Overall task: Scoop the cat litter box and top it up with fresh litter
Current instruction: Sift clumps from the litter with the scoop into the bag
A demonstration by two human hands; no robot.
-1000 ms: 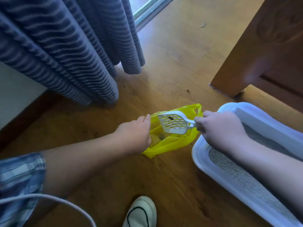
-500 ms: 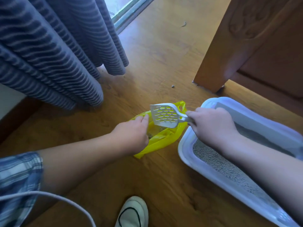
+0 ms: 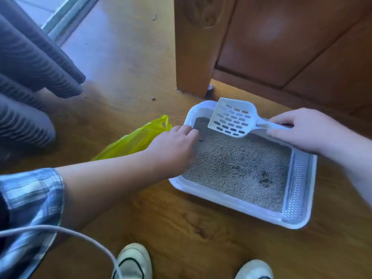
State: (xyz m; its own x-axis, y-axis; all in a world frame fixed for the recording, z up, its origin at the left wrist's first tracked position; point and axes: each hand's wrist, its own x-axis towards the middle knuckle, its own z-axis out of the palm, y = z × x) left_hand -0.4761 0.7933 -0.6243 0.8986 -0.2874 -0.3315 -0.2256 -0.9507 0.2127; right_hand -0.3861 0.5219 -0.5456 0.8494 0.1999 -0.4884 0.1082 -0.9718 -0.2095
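Observation:
A white litter box holding grey litter sits on the wooden floor. Dark clumps lie in the litter toward the right. My right hand grips the handle of a white slotted scoop, which hangs empty above the box's far left corner. My left hand lies over the box's left rim with its fingers on the litter side; its thumb is hidden. A yellow plastic bag rests on the floor just left of the box, partly behind my left wrist.
A wooden furniture leg and panel stand right behind the box. Striped grey curtains hang at the left. My two white shoes are at the bottom edge. A white cable crosses my left sleeve. A small crumb lies on the floor.
The scoop has moved right, from over the yellow bag to above the litter box, and is empty. My left hand has left the bag's mouth and shifted onto the box's rim.

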